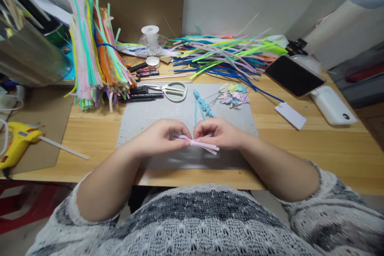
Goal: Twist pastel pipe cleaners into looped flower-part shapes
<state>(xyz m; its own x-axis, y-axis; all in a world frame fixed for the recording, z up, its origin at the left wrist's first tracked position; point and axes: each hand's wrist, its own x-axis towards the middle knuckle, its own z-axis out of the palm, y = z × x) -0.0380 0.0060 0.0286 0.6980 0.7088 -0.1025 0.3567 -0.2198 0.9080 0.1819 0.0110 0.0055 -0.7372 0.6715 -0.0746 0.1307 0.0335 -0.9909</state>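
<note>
A small bundle of pale pink pipe cleaners (207,145) is held between both hands over the grey cutting mat (165,163). My left hand (168,137) pinches it from the left, fingertips at its middle. From the right, my right hand (217,132) is closed on the same bundle, its fingertips close to the left ones. The strips fan out toward the lower right, below the right fingers. Just beyond the hands lies a twisted light blue pipe cleaner piece (204,106), with small pastel pieces on wires (234,95) to its right.
Scissors (175,91) and black pens (142,97) lie at the mat's far left. Behind are loose pipe cleaners (225,54), upright bundles (87,52) and a white spool (151,38). A phone (295,75) and white device (333,106) sit right, a yellow glue gun (21,142) left.
</note>
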